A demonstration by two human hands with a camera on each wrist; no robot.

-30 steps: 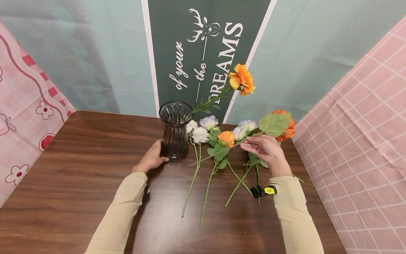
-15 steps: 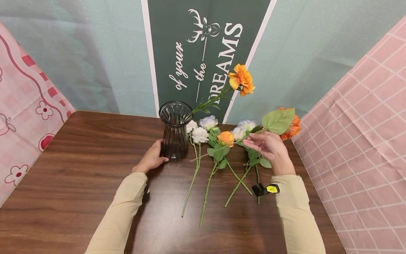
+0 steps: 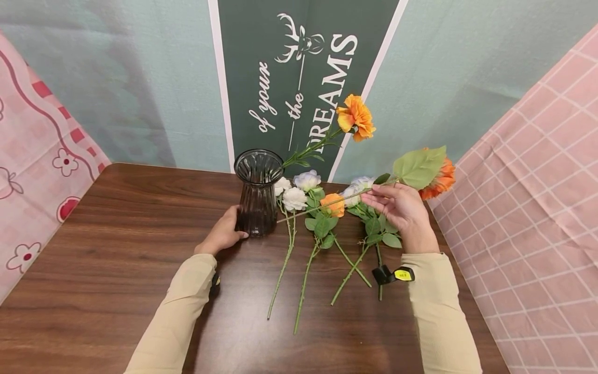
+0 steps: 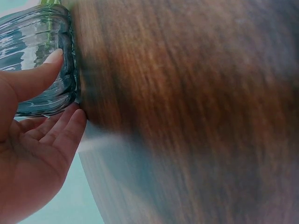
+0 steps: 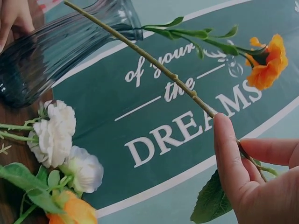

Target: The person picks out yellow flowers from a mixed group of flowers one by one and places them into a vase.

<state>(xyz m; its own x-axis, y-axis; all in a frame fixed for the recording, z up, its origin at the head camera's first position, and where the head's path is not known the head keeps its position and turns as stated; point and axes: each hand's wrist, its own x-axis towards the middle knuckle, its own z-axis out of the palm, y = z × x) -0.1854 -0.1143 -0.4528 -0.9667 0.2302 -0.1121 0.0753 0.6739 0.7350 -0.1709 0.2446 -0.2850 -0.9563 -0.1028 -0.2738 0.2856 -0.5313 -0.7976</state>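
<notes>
In the head view, my left hand [image 3: 223, 232] holds the base of a dark clear ribbed glass vase [image 3: 258, 197], which stands upright. The left wrist view shows the thumb along the glass [image 4: 35, 51] and the fingers on its other side. My right hand [image 3: 397, 210] pinches the stem of an orange flower [image 3: 441, 179] with a broad leaf [image 3: 419, 167], held above the table. Its stem [image 5: 154, 63] slants left, its lower end near the vase in the head view. An orange carnation [image 3: 356, 118] extends right from the vase's rim.
On the brown wooden table [image 3: 140, 228] lie white flowers [image 3: 295, 199], a pale rose [image 3: 307, 179], an orange rose [image 3: 333, 204] and pale bluish roses [image 3: 355, 191], stems pointing forward. Cloth backdrops [image 3: 523, 208] border the table at the back and sides.
My right hand has moved right and slightly up with the orange flower, and the stem's lower end has risen towards the vase. The left hand and vase have stayed in place.
</notes>
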